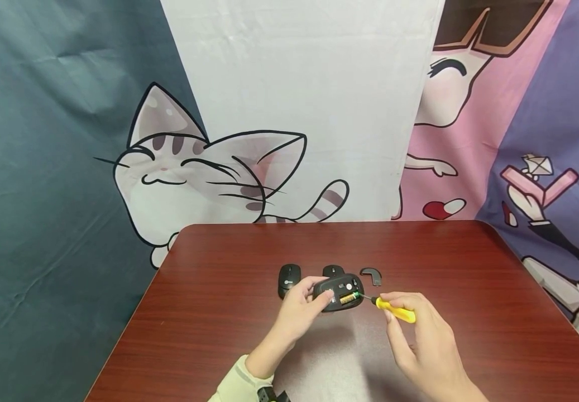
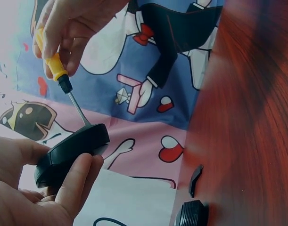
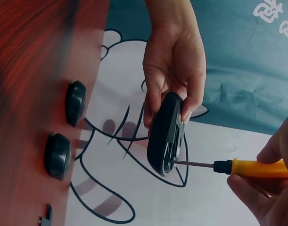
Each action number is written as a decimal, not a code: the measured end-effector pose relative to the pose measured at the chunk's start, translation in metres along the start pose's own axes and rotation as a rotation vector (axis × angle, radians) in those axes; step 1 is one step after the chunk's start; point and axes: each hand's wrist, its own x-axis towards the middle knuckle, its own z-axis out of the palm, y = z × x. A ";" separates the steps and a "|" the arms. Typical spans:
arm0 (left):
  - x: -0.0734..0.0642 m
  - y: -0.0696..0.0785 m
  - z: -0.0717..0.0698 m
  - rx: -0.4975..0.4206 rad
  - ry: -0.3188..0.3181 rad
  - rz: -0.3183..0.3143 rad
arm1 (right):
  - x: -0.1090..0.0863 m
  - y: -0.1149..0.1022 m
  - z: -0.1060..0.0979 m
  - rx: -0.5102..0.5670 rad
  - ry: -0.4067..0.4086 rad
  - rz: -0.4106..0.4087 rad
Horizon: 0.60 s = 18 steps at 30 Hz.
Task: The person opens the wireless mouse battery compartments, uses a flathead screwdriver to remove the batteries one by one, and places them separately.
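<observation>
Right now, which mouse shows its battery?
The held mouse in the left hand: its battery is exposed. The mouse behind it and the leftmost mouse rest top-up on the table.

1. Legible text: none; no brand or number can be made out.
2. Left mouse [image 1: 289, 278], on the counter [image 1: 209, 290]: small white logo on top; lettering too small to read.
3. Held mouse [image 1: 337, 289], near of it and to the right: round white sticker [image 1: 349, 286] and faint pale print on the underside, illegible.
4. Battery [image 1: 348, 298] in that mouse: yellow and green wrapper, wording unresolved.
5. Teal cloth [image 3: 242, 70], left side of backdrop: pale character-like marks [image 3: 267, 10], cut off, undeciphered.
</observation>
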 end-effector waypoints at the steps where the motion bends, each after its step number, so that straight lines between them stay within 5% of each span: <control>1: 0.000 0.000 0.000 0.002 0.001 0.000 | 0.000 0.000 0.000 -0.004 0.003 0.000; 18: -0.004 0.005 -0.001 0.002 0.004 0.001 | -0.004 -0.001 -0.003 -0.048 0.005 0.057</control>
